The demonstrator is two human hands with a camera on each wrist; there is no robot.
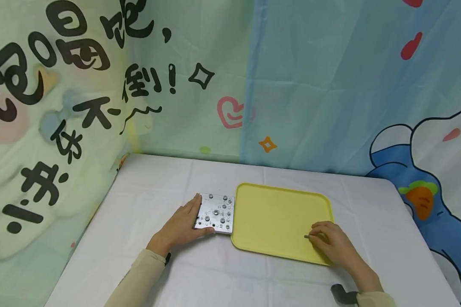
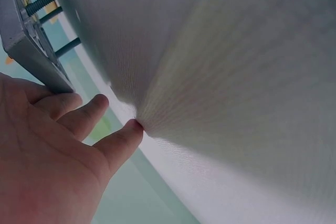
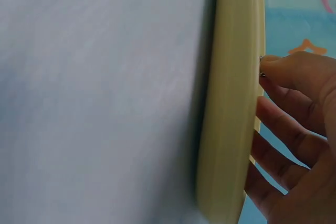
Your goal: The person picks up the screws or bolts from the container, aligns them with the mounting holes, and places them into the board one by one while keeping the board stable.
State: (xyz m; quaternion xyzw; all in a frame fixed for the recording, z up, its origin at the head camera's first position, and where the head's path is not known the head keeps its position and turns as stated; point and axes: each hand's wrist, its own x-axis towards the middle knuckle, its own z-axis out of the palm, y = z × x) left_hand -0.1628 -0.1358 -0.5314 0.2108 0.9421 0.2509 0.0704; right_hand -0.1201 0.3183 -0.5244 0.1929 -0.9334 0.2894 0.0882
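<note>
The person's left hand (image 1: 184, 224) lies flat and relaxed on the near left corner of a metal plate (image 1: 216, 212), fingers straight, pressing rather than clasping; the plate sits on the white-covered worktop (image 1: 157, 179), its right edge just beside the yellow tray (image 1: 276, 213); it is studded with small screws (image 1: 216, 212), and the left wrist view shows threaded shanks (image 2: 44, 1) standing out of its underside. The right hand (image 1: 332, 245) rests inside the tray near its near right corner, fingertips curled and pinching a small dark screw (image 1: 306, 236) low over the tray floor. That screw looks stiff, light and slippery, I would judge, and apt to roll on the smooth plastic; best taken by its shank between thumb and forefinger, close to the head. The plate seems rigid and fairly heavy for its size; steadying it by an edge or corner looks sound. A printed cartoon curtain (image 1: 330, 85) hangs behind.
</note>
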